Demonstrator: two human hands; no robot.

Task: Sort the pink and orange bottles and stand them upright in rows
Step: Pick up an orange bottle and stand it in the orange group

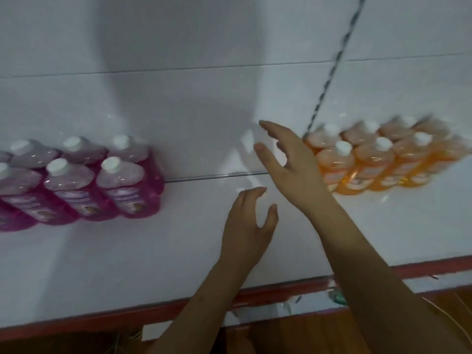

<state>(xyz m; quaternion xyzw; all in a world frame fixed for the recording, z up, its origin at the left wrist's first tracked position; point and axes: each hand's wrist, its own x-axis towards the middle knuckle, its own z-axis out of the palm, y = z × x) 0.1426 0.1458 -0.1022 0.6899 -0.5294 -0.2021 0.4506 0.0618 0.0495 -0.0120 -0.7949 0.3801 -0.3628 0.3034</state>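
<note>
From the head view, pink bottles (76,180) stand in rows at the shelf's (178,251) left, orange bottles (378,159) at its right. Left hand (249,226) and right hand (288,162) hover between, fingers loose, holding nothing. The full bottles look heavy and slick; take them around the body.

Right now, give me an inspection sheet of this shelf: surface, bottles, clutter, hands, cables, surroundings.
Surface: white shelf with a red front edge, a seam running across it.
Job's things: pink bottles upright in two rows at left; orange bottles upright in rows at right, blurred; none seen lying down.
Clutter: nothing seen between the groups.
Hands: left hand and right hand over the bare middle, fingers relaxed, holding nothing.
Cables: thin strands at lower right; what they are, cannot tell.
Surroundings: white back panel, slotted upright, wooden floor below.
</note>
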